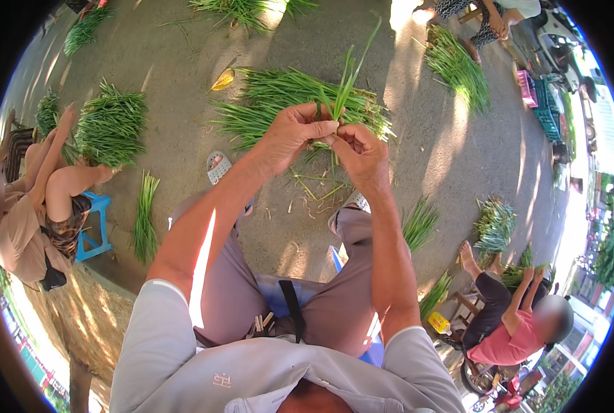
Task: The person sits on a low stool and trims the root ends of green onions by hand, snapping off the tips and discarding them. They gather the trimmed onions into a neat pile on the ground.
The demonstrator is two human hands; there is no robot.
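Observation:
My left hand [301, 129] pinches a few long green chive-like stalks [347, 82] between thumb and fingers, with their leafy tips pointing up and away from me. Close against it, my right hand [362, 155] has its thumb and forefinger at the lower part of the same stalks. Just beyond both hands, a broad pile of green stalks [276, 90] lies on the pavement, its pale root ends to the right. Part of that pile is hidden behind my hands. Loose root and leaf scraps [312, 201] are strewn between my feet.
Small bundles of stalks lie at my left [145, 217] and right [420, 224]. A person [28, 222] sits at the left by a blue stool [95, 227] and a stalk heap [112, 124]. Another person [513, 330] sits at the lower right. Crates [547, 111] stand far right.

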